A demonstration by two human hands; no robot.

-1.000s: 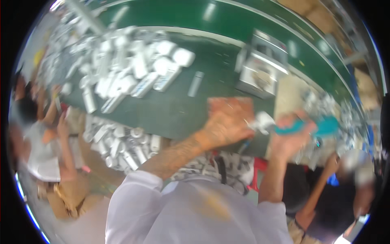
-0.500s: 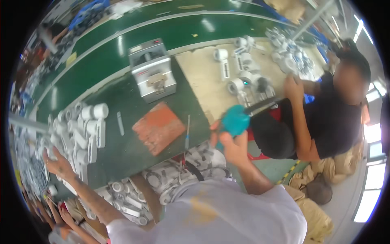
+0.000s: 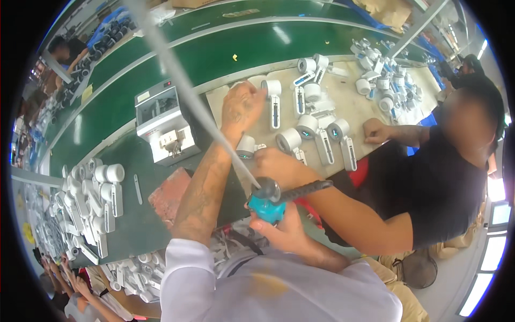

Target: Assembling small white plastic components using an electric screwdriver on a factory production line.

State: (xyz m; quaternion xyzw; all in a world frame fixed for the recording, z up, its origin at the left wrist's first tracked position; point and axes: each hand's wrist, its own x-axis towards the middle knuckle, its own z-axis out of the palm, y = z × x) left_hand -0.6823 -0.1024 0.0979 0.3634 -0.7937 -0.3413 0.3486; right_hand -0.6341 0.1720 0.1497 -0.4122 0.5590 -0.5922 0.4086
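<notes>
My left hand (image 3: 241, 104) stretches over the beige mat (image 3: 343, 110) with its fingers curled against the round head of a white handheld device (image 3: 272, 88); whether it grips the device is unclear. Close to my chest, my right hand (image 3: 281, 228) is shut on a teal power screwdriver (image 3: 265, 206). A black ribbed cable (image 3: 306, 189) leaves the tool, and a pale cord (image 3: 177, 75) runs up from it. A co-worker's hand (image 3: 276, 163) lies just beyond the tool, beside other white devices (image 3: 316, 131).
The co-worker in a black shirt (image 3: 440, 177) sits at the right. A white box-shaped machine (image 3: 161, 126) stands on the green belt (image 3: 225, 48). A reddish pad (image 3: 166, 196) lies near the table edge. Several white devices (image 3: 99, 188) are piled at the left.
My left hand has left the pile at the left and reached across to the beige mat. The teal tool stays in my right hand. The co-worker's arm now stretches in front of me.
</notes>
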